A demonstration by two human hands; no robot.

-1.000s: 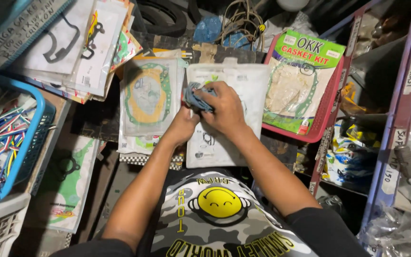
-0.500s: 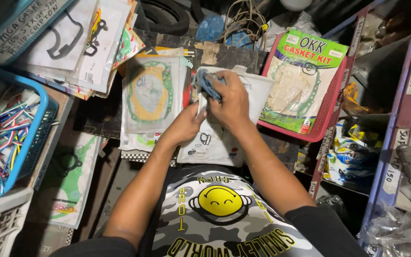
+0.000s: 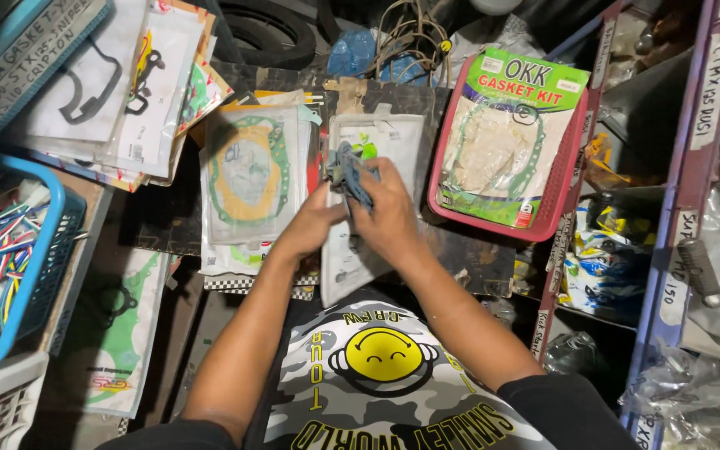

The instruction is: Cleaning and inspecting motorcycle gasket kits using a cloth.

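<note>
My right hand (image 3: pixel 393 218) grips a small dark blue-grey gasket piece (image 3: pixel 350 171) held upright over a clear plastic gasket packet (image 3: pixel 377 137) with a white backing card. My left hand (image 3: pixel 308 229) holds the packet's left edge just below the piece, fingers curled against it. Both hands meet above the middle of the cluttered bench. To their left lies another clear packet with a green and yellow gasket (image 3: pixel 247 179).
A red tray (image 3: pixel 575 171) holding a green-topped gasket kit packet sits at right. A blue basket (image 3: pixel 52 258) of coloured wires stands at left, with stacked gasket packets (image 3: pixel 127 92) above it. Shelving with bagged parts (image 3: pixel 693 250) runs along the right side.
Both hands have lifted away from me with the packet and the blue-grey piece; the piece now stands higher and more upright in my right hand.
</note>
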